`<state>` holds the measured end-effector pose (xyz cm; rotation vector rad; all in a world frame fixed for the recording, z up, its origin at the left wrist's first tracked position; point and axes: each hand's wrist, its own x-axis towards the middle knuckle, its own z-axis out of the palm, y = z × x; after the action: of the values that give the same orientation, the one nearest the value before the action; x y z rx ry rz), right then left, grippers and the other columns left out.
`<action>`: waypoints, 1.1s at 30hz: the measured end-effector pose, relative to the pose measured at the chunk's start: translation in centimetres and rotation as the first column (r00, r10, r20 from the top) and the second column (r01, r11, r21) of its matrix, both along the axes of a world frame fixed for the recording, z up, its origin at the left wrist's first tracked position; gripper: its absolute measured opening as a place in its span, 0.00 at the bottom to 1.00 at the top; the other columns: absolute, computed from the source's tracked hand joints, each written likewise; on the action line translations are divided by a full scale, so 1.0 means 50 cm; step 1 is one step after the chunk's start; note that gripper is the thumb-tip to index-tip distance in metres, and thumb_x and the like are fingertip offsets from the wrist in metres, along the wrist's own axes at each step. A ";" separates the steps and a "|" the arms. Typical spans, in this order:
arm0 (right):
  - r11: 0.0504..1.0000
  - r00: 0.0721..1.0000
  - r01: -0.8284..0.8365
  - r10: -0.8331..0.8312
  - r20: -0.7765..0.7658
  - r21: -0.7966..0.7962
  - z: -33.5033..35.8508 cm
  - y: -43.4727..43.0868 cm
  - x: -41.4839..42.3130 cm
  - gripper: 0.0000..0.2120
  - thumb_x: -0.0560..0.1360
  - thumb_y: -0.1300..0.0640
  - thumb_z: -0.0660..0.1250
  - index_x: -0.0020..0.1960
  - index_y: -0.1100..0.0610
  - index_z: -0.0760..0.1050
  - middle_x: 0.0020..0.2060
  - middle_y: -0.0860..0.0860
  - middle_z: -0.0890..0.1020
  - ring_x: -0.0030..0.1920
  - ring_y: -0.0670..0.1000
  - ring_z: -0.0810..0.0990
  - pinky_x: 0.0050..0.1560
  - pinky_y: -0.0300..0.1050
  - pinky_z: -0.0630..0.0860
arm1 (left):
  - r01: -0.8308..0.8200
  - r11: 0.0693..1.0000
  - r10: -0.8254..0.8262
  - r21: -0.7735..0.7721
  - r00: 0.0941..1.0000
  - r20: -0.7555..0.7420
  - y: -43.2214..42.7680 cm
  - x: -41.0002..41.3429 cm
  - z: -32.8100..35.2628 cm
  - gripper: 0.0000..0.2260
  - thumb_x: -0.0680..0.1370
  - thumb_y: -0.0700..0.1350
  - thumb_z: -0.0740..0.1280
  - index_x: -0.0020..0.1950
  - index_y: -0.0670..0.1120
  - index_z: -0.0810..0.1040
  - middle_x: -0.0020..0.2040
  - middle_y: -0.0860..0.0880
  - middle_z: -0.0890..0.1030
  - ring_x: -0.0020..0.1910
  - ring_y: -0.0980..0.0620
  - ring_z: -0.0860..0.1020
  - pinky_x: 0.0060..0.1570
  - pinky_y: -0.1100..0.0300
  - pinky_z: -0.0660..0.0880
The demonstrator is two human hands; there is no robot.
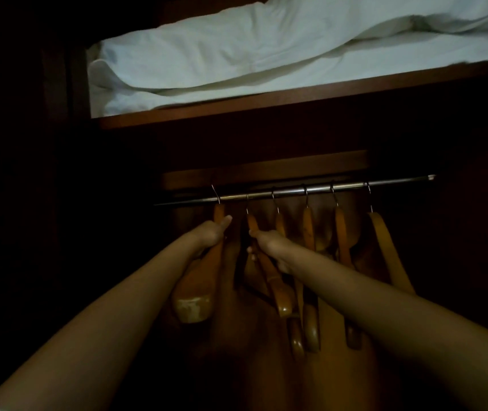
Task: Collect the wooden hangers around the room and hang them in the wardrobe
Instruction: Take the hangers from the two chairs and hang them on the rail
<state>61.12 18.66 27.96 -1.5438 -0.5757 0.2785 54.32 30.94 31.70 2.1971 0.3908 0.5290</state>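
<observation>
**Wooden hangers being seated on wardrobe rail**

Six hangers are seen w/ hooks at the rail, inside the wardrobe. At far left, the leftmost hanger is held by the left hand: fingers are wrapped round its wooden neck just under the hook, thumb laid up along the wood. Whether that hook is fully seated cannot be told. Just right of it, the second hanger is gripped near its neck by the right hand, fingers curled round the wood; it is slanted compared w/ those to its right. Nothing else is carried. The other four hangers, further right, are touched by neither hand and are spaced approx. evenly.

Step in hand, as judged: the two left hangers are being settled & spaced. To be done well, each hook should be checked as fully over the rail before release. The wood should be let down gently so no swing is passed to neighbours. The second hanger should be squared up to match the rest.

Surface & room: the rail is thin polished metal, so hooks are expected to slide easily. Above, a dark wooden shelf is loaded w/ white bedding. The interior is v. dim; sides and floor cannot be made out.
</observation>
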 end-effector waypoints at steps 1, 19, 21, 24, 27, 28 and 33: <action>1.000 1.000 0.001 -0.001 0.007 -0.002 0.000 -0.001 0.000 0.12 0.81 0.52 0.56 0.54 0.60 0.72 0.32 0.52 0.75 0.28 0.48 0.72 0.21 0.33 0.70 | -0.002 1.000 0.002 -0.002 1.000 -0.008 0.001 0.002 -0.004 0.26 0.82 0.57 0.53 0.65 0.37 0.73 0.62 0.37 0.77 0.60 0.39 0.76 0.52 0.54 0.72; 0.995 0.996 0.036 -0.028 0.091 -0.096 -0.008 0.002 -0.019 0.11 0.80 0.55 0.59 0.39 0.54 0.65 0.38 0.54 0.79 0.37 0.52 0.77 0.35 0.44 0.73 | 0.038 0.986 -0.044 -0.160 0.998 -0.033 0.011 0.013 -0.072 0.23 0.81 0.58 0.55 0.37 0.42 0.75 0.33 0.44 0.76 0.30 0.49 0.75 0.32 0.61 0.71; 0.995 0.995 0.029 -0.020 0.099 -0.092 -0.011 0.001 -0.022 0.11 0.80 0.56 0.59 0.39 0.55 0.66 0.42 0.57 0.81 0.37 0.52 0.78 0.35 0.43 0.73 | 0.029 0.984 -0.037 -0.175 0.998 -0.048 0.010 0.012 -0.073 0.24 0.80 0.60 0.55 0.37 0.42 0.74 0.33 0.45 0.76 0.29 0.49 0.75 0.31 0.61 0.71; 0.995 0.993 0.019 -0.008 0.114 -0.099 -0.010 -0.007 -0.029 0.06 0.79 0.59 0.60 0.49 0.61 0.72 0.38 0.54 0.80 0.33 0.48 0.77 0.29 0.40 0.74 | 0.055 0.967 -0.066 -0.249 0.997 -0.033 0.008 0.011 -0.076 0.23 0.80 0.60 0.55 0.39 0.43 0.75 0.34 0.46 0.75 0.29 0.51 0.74 0.27 0.64 0.72; 0.993 0.992 0.021 -0.006 0.127 -0.114 -0.008 -0.015 -0.035 0.16 0.79 0.59 0.60 0.64 0.66 0.69 0.44 0.57 0.80 0.35 0.49 0.79 0.29 0.39 0.77 | 0.112 0.941 -0.125 -0.318 0.992 -0.020 0.004 0.011 -0.082 0.25 0.79 0.63 0.55 0.38 0.42 0.75 0.31 0.46 0.76 0.22 0.53 0.76 0.22 0.66 0.73; 0.992 0.991 0.014 0.003 0.133 -0.129 -0.006 -0.020 -0.040 0.17 0.79 0.59 0.61 0.65 0.67 0.68 0.48 0.59 0.79 0.38 0.51 0.80 0.32 0.41 0.79 | 0.141 0.924 -0.152 -0.355 0.988 -0.004 0.004 0.011 -0.084 0.27 0.78 0.64 0.55 0.38 0.42 0.75 0.28 0.46 0.78 0.20 0.53 0.77 0.21 0.66 0.73; 0.894 0.727 0.352 -0.074 0.682 -0.278 0.045 -0.126 -0.050 0.22 0.77 0.47 0.64 0.65 0.60 0.72 0.52 0.55 0.81 0.52 0.54 0.81 0.44 0.40 0.77 | 0.282 0.761 -0.253 -0.584 0.958 0.134 0.027 0.013 -0.102 0.32 0.72 0.70 0.60 0.49 0.41 0.80 0.38 0.40 0.83 0.33 0.43 0.82 0.37 0.52 0.81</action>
<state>58.61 12.38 30.19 -2.0968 -0.9166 -0.3943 54.98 32.30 26.60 1.5771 0.1735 0.2459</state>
